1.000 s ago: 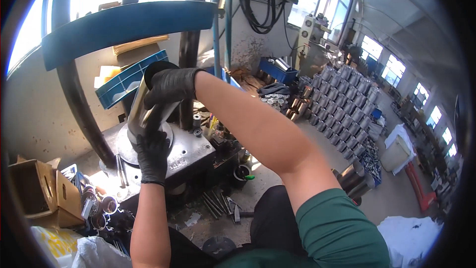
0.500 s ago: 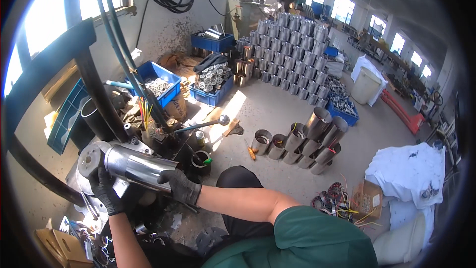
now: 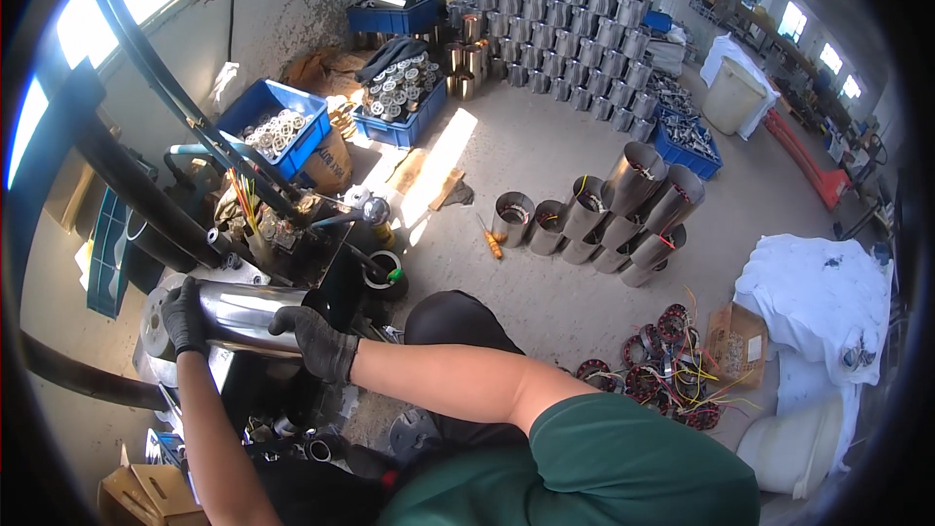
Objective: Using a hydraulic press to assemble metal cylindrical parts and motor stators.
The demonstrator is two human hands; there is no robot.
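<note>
A shiny metal cylinder (image 3: 243, 312) lies on its side at the left, against a round metal block (image 3: 153, 323) on the machine. My left hand (image 3: 185, 316), in a dark glove, is closed round the cylinder's left end, beside that block. At the cylinder's other end my right hand (image 3: 321, 339), gloved too, grips with the thumb along the top and the fingers hidden behind. Just beyond the cylinder stands a machine lever with a ball knob (image 3: 374, 210).
Several metal cylinders (image 3: 585, 208) stand grouped on the floor, with an orange-handled screwdriver (image 3: 493, 245) beside them. Wound motor stators (image 3: 643, 385) lie at the right near a cardboard box (image 3: 735, 346). Blue crates (image 3: 317, 141) and a tall cylinder stack (image 3: 575, 29) are farther back.
My view has tipped down and shifted. My left hand has moved from the round block onto the cylinder's left end, which now sits against the block. My right hand keeps its hold.
</note>
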